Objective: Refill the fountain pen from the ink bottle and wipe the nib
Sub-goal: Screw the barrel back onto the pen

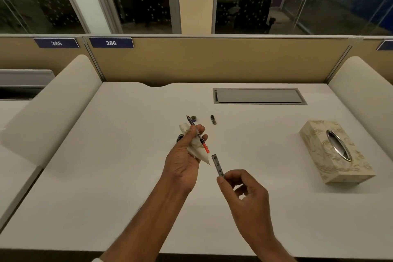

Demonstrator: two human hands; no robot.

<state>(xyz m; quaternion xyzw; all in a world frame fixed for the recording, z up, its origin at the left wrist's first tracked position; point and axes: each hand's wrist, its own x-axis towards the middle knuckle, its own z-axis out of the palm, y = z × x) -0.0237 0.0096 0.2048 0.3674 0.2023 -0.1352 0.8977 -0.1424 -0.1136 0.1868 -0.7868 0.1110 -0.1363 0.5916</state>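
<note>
My left hand point(184, 159) holds the fountain pen's front section point(197, 135), nib pointing away and up, with its clear converter and orange end exposed. A folded white tissue point(198, 153) is pinched in the same hand beneath the pen. My right hand point(244, 191) grips the grey pen barrel point(217, 165) by its lower end, its open mouth aimed at the orange end a short gap away. The ink bottle point(180, 138) is mostly hidden behind my left hand. Its round lid point(194, 118) and the pen cap point(213, 119) lie on the white desk point(127, 176) beyond.
A patterned tissue box point(337, 153) with an oval metal opening stands at the right. A grey cable flap point(259, 96) is set into the desk at the back. Beige partition panels and white side dividers enclose the desk.
</note>
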